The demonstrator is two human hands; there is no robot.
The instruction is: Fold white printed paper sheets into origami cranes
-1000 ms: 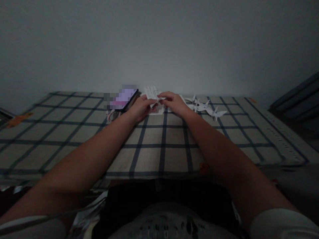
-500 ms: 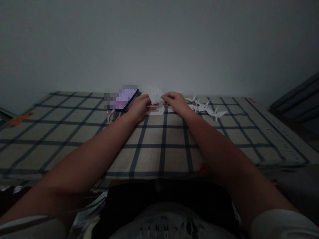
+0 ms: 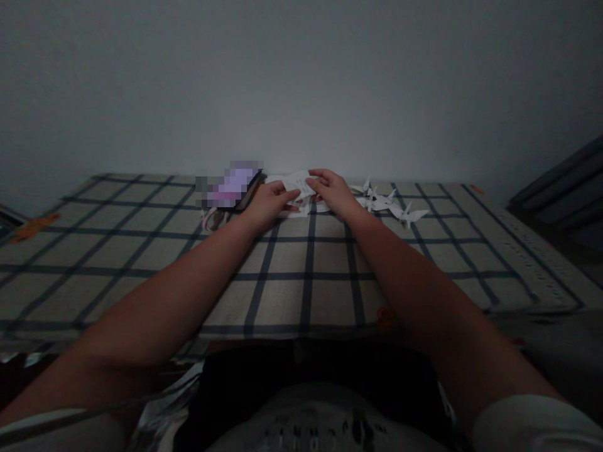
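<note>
Between both hands is a small white sheet of paper (image 3: 299, 182) with faint print on it, held just above the table. My left hand (image 3: 271, 202) grips its left and lower edge, thumb on top. On the right side my right hand (image 3: 330, 188) pinches the same sheet between thumb and fingers. More white paper (image 3: 296, 213) lies flat beneath the hands. Several white folded paper cranes (image 3: 384, 202) sit just right of my right hand, partly hidden by it.
A phone (image 3: 235, 187) with a lit, blurred screen leans left of my left hand, with a pinkish loop (image 3: 211, 217) beside it. The checked tablecloth (image 3: 282, 295) covers the table. A plain wall (image 3: 301, 88) rises directly behind.
The sheet has tilted lower and turned between the hands. My left thumb has come onto its front, and my right fingers have moved up to its upper right edge.
</note>
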